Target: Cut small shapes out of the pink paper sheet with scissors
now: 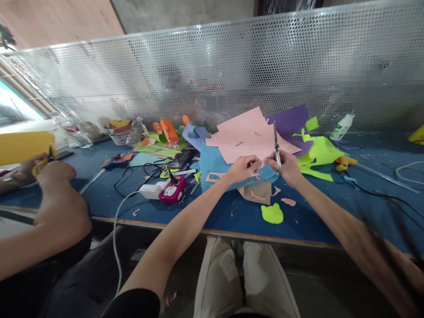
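My left hand pinches a small pink paper piece over a blue sheet. My right hand grips a pair of scissors, blades pointing up and away, just right of that piece. The two hands almost touch. Behind them lies a large pink sheet. A lime-green cut-out with two ears lies on the blue table in front of my hands, with pink scraps around it.
Another person's hands at the left hold yellow-handled scissors. A white and magenta device with cables sits left of centre. Purple paper, lime paper, an orange glue gun, bottles and a perforated metal screen stand behind.
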`<state>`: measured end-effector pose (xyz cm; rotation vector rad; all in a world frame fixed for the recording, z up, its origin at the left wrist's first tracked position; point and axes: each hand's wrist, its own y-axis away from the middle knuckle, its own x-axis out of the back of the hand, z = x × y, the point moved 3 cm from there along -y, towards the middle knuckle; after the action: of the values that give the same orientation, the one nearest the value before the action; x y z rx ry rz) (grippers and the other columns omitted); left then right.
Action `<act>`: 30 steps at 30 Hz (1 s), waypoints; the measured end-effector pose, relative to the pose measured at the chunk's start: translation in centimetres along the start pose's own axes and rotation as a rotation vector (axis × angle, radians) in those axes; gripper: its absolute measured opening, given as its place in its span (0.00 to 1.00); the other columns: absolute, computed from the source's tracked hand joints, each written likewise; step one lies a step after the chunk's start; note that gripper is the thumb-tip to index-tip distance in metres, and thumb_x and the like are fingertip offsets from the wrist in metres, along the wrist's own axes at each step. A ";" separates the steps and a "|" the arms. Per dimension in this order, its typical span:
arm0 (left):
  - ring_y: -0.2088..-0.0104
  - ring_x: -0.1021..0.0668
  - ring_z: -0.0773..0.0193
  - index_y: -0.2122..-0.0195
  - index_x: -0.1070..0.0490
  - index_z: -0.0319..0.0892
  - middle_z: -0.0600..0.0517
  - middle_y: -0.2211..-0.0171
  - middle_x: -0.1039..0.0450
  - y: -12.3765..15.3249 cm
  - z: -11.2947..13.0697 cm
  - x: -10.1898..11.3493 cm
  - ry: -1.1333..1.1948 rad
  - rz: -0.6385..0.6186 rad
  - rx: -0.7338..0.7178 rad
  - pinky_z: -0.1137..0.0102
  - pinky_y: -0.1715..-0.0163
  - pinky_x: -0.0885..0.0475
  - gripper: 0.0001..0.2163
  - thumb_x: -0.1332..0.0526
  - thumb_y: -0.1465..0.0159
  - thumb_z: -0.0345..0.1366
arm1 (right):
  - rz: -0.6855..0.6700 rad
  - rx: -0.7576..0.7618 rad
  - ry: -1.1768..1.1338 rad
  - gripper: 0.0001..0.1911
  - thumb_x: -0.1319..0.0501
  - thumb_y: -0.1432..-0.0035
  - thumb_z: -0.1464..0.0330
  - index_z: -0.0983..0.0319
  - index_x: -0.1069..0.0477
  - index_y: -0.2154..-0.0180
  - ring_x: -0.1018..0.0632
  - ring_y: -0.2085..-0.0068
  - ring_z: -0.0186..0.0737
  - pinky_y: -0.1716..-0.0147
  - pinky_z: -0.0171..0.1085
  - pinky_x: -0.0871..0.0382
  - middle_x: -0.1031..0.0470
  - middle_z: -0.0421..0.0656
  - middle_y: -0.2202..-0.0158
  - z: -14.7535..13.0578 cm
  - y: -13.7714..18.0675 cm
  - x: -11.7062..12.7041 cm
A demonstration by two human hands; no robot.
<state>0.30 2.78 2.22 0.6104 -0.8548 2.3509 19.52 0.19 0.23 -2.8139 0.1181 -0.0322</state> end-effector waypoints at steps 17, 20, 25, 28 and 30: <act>0.76 0.37 0.71 0.66 0.35 0.43 0.55 0.73 0.35 -0.8 -1.4 0.6 0.420 0.378 0.058 0.71 0.76 0.42 0.23 0.42 0.30 0.60 | -0.214 -0.059 0.206 0.24 0.34 0.40 0.44 0.57 0.32 0.68 0.28 0.74 0.36 0.72 0.39 0.31 0.30 0.38 0.76 0.3 0.3 -0.2; 0.78 0.39 0.72 0.67 0.35 0.42 0.55 0.73 0.35 -0.9 -1.5 0.6 0.481 0.408 0.057 0.71 0.78 0.44 0.23 0.41 0.31 0.60 | -0.297 -0.021 0.346 0.23 0.37 0.37 0.44 0.58 0.33 0.66 0.30 0.70 0.37 0.68 0.39 0.33 0.34 0.37 0.73 0.5 0.3 0.1; 0.75 0.35 0.71 0.66 0.33 0.42 0.54 0.72 0.32 -0.6 -1.4 0.5 0.419 0.391 0.045 0.71 0.75 0.40 0.23 0.43 0.29 0.59 | -0.393 0.048 0.521 0.24 0.35 0.39 0.46 0.58 0.36 0.65 0.36 0.68 0.35 0.67 0.37 0.40 0.39 0.35 0.70 0.3 0.7 0.0; 0.73 0.32 0.69 0.65 0.32 0.42 0.53 0.72 0.31 -0.3 -1.0 0.5 0.308 0.367 0.051 0.70 0.71 0.37 0.23 0.44 0.28 0.58 | -0.435 0.059 0.489 0.26 0.38 0.39 0.42 0.59 0.37 0.65 0.38 0.68 0.35 0.68 0.37 0.42 0.40 0.35 0.71 -0.3 1.0 -0.6; 0.73 0.32 0.69 0.66 0.32 0.42 0.53 0.72 0.30 -0.2 -0.7 0.6 0.253 0.358 0.059 0.70 0.70 0.36 0.23 0.45 0.27 0.58 | -0.458 0.046 0.446 0.29 0.40 0.39 0.39 0.59 0.37 0.65 0.38 0.69 0.35 0.70 0.37 0.42 0.41 0.34 0.72 -0.6 1.3 -1.0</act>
<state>-0.17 3.61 2.16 0.1833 -0.8356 2.7076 18.41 -1.09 0.39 -2.6761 -0.4209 -0.7527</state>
